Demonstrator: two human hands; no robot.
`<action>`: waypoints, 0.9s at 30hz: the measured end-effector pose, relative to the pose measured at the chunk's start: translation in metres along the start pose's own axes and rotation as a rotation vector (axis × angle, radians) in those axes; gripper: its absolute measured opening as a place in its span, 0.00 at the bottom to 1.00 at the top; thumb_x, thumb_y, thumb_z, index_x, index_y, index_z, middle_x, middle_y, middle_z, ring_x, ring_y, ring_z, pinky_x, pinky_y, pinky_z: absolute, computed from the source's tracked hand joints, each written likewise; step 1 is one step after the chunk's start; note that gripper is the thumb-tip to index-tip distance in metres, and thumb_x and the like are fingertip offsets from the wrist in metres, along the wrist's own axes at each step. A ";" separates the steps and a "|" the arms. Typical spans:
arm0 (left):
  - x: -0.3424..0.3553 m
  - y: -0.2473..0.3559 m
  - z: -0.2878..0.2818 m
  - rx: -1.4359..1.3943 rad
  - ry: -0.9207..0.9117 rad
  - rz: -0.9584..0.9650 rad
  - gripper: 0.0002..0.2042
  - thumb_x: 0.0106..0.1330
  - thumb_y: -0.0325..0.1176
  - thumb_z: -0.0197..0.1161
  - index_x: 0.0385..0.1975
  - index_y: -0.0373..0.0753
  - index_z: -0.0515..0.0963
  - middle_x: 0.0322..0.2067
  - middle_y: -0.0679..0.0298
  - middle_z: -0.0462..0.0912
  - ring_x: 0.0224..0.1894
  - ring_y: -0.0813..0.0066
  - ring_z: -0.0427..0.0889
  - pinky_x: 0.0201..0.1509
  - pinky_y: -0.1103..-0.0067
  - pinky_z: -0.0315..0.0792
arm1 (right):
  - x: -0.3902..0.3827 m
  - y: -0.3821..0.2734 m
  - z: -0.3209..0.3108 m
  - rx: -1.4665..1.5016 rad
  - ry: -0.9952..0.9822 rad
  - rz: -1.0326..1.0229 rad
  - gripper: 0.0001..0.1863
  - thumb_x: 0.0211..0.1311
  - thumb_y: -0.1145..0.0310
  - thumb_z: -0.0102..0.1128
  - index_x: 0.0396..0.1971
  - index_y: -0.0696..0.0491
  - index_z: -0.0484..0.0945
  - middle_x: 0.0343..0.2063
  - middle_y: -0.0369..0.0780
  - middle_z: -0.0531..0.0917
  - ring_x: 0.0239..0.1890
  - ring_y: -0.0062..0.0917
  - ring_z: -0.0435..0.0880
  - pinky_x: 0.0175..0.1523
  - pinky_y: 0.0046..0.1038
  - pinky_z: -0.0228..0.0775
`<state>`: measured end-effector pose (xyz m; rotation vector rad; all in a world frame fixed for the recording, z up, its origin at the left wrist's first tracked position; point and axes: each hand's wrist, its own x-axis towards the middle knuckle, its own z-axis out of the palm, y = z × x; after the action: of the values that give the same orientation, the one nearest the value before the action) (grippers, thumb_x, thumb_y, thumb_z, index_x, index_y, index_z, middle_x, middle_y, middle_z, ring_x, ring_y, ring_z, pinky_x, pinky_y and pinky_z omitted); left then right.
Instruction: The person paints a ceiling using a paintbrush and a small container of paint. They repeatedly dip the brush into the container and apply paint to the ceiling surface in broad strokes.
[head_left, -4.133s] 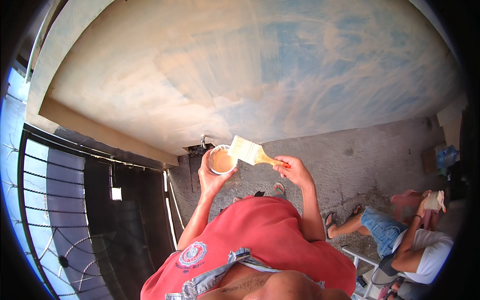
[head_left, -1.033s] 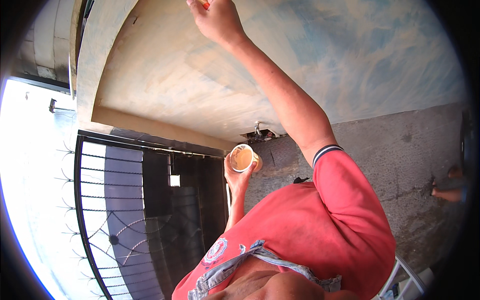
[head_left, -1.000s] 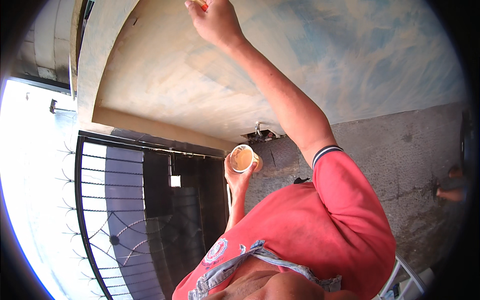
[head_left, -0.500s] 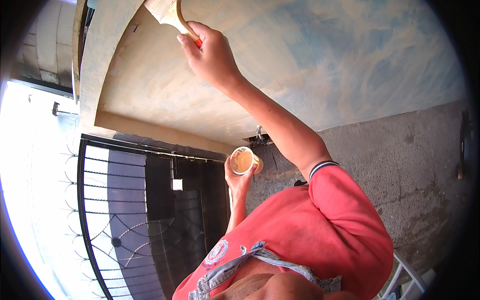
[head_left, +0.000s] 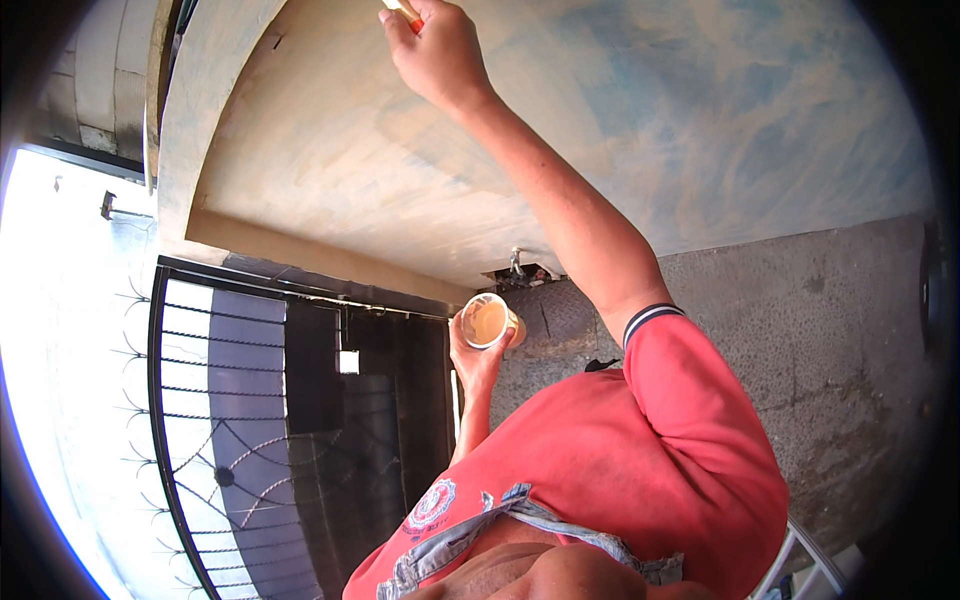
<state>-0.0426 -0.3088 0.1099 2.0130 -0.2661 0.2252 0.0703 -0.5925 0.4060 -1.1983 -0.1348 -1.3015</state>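
My right hand (head_left: 440, 55) is raised at the top of the view, fingers closed round the handle of a paintbrush (head_left: 404, 12). Only part of the wooden handle with its red tip shows; the bristles lie beyond the upper edge. Behind this hand spreads a wall (head_left: 340, 150) with streaky tan and pale blue paint. Lower down, my left hand (head_left: 478, 358) grips a white-rimmed plastic cup (head_left: 487, 320) from the side. Tan paint coats the inside of the cup, which tilts toward the view.
A black metal gate (head_left: 225, 375) with twisted bars stands at the left. A tap (head_left: 516, 262) juts from the wall's base near the cup. Rough grey concrete floor (head_left: 800, 310) stretches along the right, and pale metal rails (head_left: 800, 550) show at lower right.
My right hand has moved up and slightly right with the paintbrush, taking its bristles out of view. The left hand holds the cup in nearly the same place.
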 end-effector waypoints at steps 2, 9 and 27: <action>0.001 0.001 0.001 0.023 0.002 0.004 0.42 0.45 0.37 0.85 0.61 0.33 0.71 0.55 0.56 0.81 0.59 0.65 0.80 0.65 0.70 0.72 | -0.009 -0.012 -0.001 0.011 -0.008 0.010 0.12 0.69 0.69 0.60 0.26 0.59 0.73 0.14 0.39 0.75 0.17 0.27 0.73 0.27 0.34 0.66; 0.002 -0.002 0.000 0.029 -0.002 -0.018 0.43 0.44 0.38 0.86 0.61 0.33 0.70 0.55 0.56 0.81 0.59 0.65 0.80 0.65 0.70 0.72 | -0.043 -0.031 -0.004 0.111 -0.065 0.063 0.08 0.70 0.70 0.59 0.35 0.60 0.76 0.15 0.36 0.72 0.17 0.20 0.69 0.26 0.30 0.63; 0.002 -0.015 0.000 0.038 0.005 -0.003 0.44 0.45 0.37 0.85 0.63 0.32 0.69 0.56 0.55 0.81 0.59 0.64 0.80 0.65 0.70 0.72 | 0.019 0.005 -0.019 -0.016 0.101 -0.113 0.07 0.69 0.72 0.57 0.33 0.61 0.77 0.18 0.51 0.77 0.20 0.44 0.75 0.27 0.39 0.64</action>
<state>-0.0363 -0.3023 0.0975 2.0498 -0.2574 0.2352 0.0709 -0.6197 0.4069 -1.1496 -0.1201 -1.4615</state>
